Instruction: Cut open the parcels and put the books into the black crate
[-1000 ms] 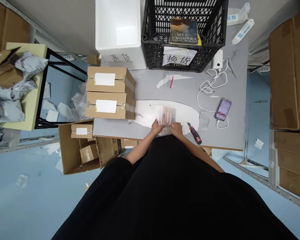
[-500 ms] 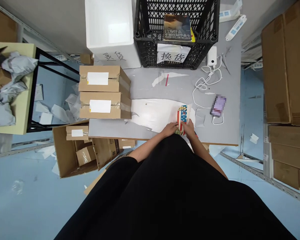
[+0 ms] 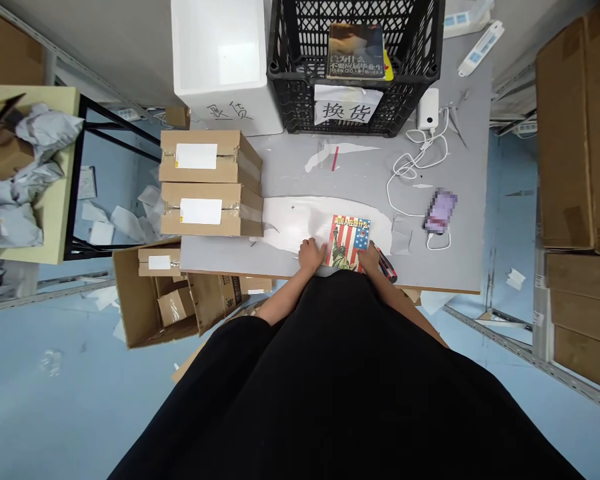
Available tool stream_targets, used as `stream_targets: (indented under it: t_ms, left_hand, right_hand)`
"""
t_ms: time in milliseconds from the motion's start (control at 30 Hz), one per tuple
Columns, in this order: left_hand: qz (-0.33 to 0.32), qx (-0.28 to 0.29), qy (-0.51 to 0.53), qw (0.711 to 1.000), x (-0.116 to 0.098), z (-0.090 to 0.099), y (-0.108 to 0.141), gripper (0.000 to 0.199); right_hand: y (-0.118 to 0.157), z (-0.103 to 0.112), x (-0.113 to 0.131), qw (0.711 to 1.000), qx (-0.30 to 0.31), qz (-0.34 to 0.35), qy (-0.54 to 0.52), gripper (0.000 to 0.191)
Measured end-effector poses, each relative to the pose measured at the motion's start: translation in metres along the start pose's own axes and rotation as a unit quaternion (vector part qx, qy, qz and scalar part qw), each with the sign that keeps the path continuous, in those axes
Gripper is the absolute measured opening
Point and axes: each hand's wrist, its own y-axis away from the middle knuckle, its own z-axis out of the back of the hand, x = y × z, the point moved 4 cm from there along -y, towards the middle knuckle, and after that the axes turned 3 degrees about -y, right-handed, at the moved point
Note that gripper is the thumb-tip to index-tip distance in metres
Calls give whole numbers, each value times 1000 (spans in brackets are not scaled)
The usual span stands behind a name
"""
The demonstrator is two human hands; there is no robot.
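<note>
A book (image 3: 349,233) with red and white stripes, a blue starred corner and a Statue of Liberty lies face up at the table's front edge, close to my body. My right hand (image 3: 369,259) grips its right edge, thumb on the cover. By the lower left edge of the book is my left hand (image 3: 311,255), fingers curled; whatever they hold is hidden. Under both is a white sheet (image 3: 285,220) spread on the table. A red and black tool like a utility knife (image 3: 386,265) lies just right of my right hand.
Two stacked cardboard boxes (image 3: 201,183) stand left on the grey table (image 3: 285,160). Behind are a white bin (image 3: 230,100) and a black crate (image 3: 300,110) holding books. A phone (image 3: 441,211) with a white cable (image 3: 405,167) lies right. An open carton (image 3: 123,300) sits below left.
The book, held at an angle and narrow to view before, now lies flat with its whole cover showing. My left hand has moved left, and the red and black tool has come into fuller view.
</note>
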Motion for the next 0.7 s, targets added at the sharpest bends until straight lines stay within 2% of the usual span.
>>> stream_targets:
  t_ms: [100,167,267,333,433,467,533,600,700]
  left_hand:
    - [43,-17,68,997,18,8,-2,49]
    - [46,-49,97,993,27,15,-2,46]
    - [-29,-122,76,989,25,29,0,37]
    - [-113,-130,46,984,13,32,1,33]
    - [-202,-66,25,977,-13,23,1,34]
    - [-205,-36,24,978,-21,17,0,33]
    - [-164,24,26,986,-31,2,-3,33]
    - [-89,75,29,993,-36,-13,-6,33]
    - [-15,114,45,992,-35,-25,-12,31]
  right_hand:
    - [2,8,1,996,-21,-8,83,37]
    - [4,16,3,992,-37,6,123,40]
    - [6,25,9,986,-66,37,148,42]
    - [10,29,14,981,-91,80,151,43]
    - [19,27,24,966,-99,188,144,46]
    - [22,23,27,960,-84,227,140,46]
    - [28,11,29,951,-46,275,131,47]
    - [29,0,23,961,-32,249,113,50]
    - [22,-10,4,987,-35,141,62,53]
